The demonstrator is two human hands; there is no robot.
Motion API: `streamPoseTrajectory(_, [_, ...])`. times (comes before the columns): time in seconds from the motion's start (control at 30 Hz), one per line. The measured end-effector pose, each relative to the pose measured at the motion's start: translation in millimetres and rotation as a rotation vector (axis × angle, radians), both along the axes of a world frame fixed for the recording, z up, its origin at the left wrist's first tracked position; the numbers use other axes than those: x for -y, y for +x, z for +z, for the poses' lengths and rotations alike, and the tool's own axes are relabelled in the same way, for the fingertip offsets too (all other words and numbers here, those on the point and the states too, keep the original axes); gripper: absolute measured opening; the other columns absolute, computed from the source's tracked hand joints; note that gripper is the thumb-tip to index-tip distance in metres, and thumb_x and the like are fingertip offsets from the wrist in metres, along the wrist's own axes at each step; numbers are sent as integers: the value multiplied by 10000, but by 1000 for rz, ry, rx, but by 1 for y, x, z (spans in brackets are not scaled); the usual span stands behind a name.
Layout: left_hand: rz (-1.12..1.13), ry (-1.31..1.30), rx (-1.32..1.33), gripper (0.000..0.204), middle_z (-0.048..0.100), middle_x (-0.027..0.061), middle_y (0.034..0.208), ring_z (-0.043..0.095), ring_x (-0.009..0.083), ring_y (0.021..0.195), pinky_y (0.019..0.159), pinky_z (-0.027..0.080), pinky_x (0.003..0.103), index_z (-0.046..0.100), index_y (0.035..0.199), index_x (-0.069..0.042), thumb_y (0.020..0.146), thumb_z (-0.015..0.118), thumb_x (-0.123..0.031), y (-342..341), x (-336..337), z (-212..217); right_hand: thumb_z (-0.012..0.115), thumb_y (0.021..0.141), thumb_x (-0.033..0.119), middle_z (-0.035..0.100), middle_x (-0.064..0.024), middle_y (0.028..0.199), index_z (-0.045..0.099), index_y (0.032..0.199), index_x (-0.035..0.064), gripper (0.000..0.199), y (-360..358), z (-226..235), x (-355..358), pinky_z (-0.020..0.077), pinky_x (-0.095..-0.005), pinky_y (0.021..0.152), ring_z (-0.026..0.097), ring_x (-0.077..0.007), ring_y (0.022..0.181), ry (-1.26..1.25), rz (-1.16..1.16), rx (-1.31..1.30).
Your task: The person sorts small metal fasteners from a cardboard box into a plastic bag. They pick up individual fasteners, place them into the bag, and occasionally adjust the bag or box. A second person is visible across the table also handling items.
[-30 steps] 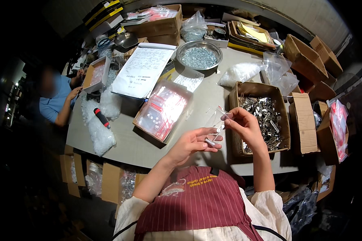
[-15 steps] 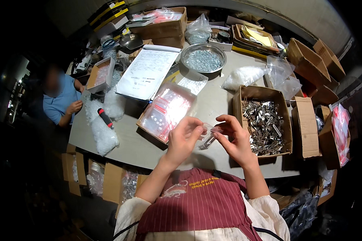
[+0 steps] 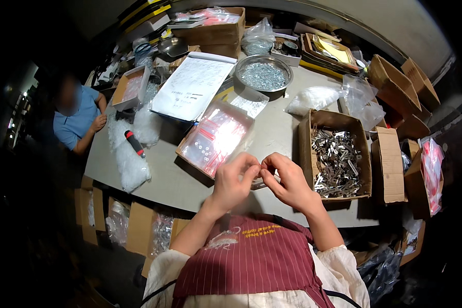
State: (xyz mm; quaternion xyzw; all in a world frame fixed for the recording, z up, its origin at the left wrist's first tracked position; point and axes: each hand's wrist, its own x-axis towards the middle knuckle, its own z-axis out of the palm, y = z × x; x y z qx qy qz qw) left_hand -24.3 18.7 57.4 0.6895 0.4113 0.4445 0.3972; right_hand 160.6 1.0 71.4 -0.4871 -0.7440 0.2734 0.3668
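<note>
Over the near part of the table, my left hand (image 3: 233, 180) and my right hand (image 3: 288, 179) meet at the fingertips. Both pinch the upper edge of a small clear plastic bag (image 3: 260, 184), which hangs partly hidden behind the fingers. Something small and metallic shows faintly in it. To the left of the bag is an open carton of clear zip bags with red strips (image 3: 203, 146), some with white round pieces. On the right stands a cardboard box (image 3: 304, 149) full of flat metal brackets (image 3: 339, 159).
A steel bowl of small metal parts (image 3: 264, 74) sits farther back, beside a clipboard with written sheets (image 3: 190, 87). A red-and-black tool (image 3: 134, 143) lies on plastic bags (image 3: 131, 167) at the left. A person in blue (image 3: 77, 123) is at the left edge; cartons (image 3: 390, 164) crowd the right.
My hands have come together, the right one moving left until the fingertips meet at the bag's edge. The bag is now more hidden. The view has shifted slightly.
</note>
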Motion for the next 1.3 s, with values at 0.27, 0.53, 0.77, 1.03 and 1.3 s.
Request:
streamPoseTrajectory(0.27, [33,-376,415,124,680,71,885,706,158,853,780,581,301,593,1077,12,1003,584,-86,-59,-6,-27,682,878,135,650,-73,772,630,864,-5,150,-25,-4,-18,484,-290,555,607,-132,699,-147,98,-59])
streamPoseTrajectory(0.53, [438,-504,729,182,670,50,869,643,129,730,661,534,270,564,1138,-13,1016,580,-147,-155,20,-60,684,953,175,667,-54,818,633,931,-18,201,-70,-64,-83,490,-286,717,638,-111,804,-163,79,-173])
streamPoseTrajectory(0.77, [863,-461,227,224,622,20,743,501,42,539,464,393,197,612,1054,-55,1056,560,-274,-281,89,-120,776,843,351,640,-186,837,646,887,14,364,-103,-126,-142,525,-461,708,650,-359,756,222,1,394])
streamPoseTrajectory(1.03, [841,-388,200,152,638,33,732,562,75,576,515,455,213,620,1083,-32,1047,558,-166,-253,79,-135,588,749,-4,730,-186,914,730,952,28,250,-112,-149,-159,563,-400,801,714,-344,860,-63,116,195])
streamPoseTrajectory(1.3, [522,-64,-58,255,664,114,1072,661,172,907,796,557,301,615,1215,-9,967,635,-63,-155,1,-99,616,966,79,740,-130,952,690,1025,-25,141,-82,-107,-119,547,-330,797,714,-224,847,-180,14,-267])
